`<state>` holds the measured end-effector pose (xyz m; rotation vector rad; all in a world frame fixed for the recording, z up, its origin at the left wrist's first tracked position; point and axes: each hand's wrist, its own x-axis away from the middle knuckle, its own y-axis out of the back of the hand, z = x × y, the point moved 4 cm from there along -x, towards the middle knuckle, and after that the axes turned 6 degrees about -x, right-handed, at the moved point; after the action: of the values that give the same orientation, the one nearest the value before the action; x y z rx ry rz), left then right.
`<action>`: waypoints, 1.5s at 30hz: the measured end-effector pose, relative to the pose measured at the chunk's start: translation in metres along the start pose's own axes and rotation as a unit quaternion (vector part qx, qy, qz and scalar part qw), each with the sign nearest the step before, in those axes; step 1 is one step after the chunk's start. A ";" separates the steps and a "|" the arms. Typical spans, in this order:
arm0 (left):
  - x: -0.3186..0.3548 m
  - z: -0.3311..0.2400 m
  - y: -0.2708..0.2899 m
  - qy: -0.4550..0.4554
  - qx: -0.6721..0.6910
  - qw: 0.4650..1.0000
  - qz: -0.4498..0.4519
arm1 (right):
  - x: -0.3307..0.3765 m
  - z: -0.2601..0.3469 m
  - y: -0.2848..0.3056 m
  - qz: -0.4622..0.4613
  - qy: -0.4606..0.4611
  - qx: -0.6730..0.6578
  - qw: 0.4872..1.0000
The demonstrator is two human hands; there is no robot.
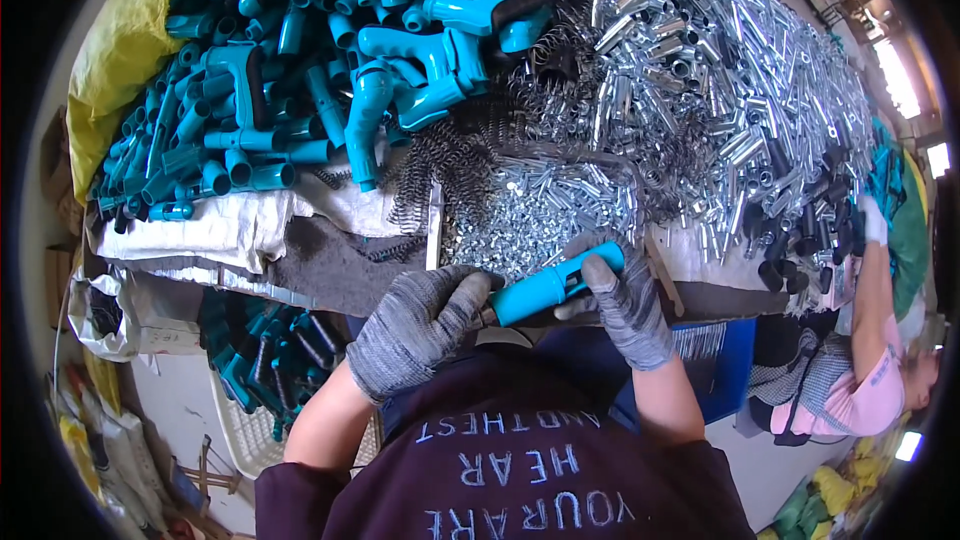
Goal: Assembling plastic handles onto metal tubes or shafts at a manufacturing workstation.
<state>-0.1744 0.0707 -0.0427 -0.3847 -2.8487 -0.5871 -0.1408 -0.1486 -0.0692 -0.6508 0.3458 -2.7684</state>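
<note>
Both my hands wear grey knit gloves and meet over the front edge of the bench. In my right hand [630, 305] is a teal plastic tube [532, 294] with slots cut near its right end. The thumb lies on top of it and the fingers wrap around. My left hand [412, 328] is closed at the tube's left end, where a small dark metallic bit shows beside the glove; what it grips is mostly hidden. Just beyond the tube lies a tray of small metal parts [500, 210], with a heap of dark coil springs [440, 168] at its left.
Teal tool housings [415, 70] are piled at the back left, beside a yellow sack [120, 70]. Shiny metal tubes and rods [700, 60] heap up at the right. Below the bench stand a white basket [240, 420] and a blue bin [735, 365]. A co-worker [850, 390] sits at the right.
</note>
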 end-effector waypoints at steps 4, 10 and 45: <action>0.000 0.013 -0.010 -0.003 0.017 1.000 -0.002 | 0.003 -0.012 0.003 0.049 -0.061 -0.053 0.995; -0.001 0.013 -0.012 0.060 -0.044 0.997 0.001 | 0.002 -0.024 0.007 0.077 -0.061 -0.050 0.994; -0.008 0.026 -0.003 0.104 0.198 0.972 -0.067 | -0.022 0.007 0.016 -0.144 0.209 0.566 0.784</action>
<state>-0.1714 0.0772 -0.0689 -0.0580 -2.7099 -0.0637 -0.1155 -0.1572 -0.0766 0.2536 -1.3558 -2.6588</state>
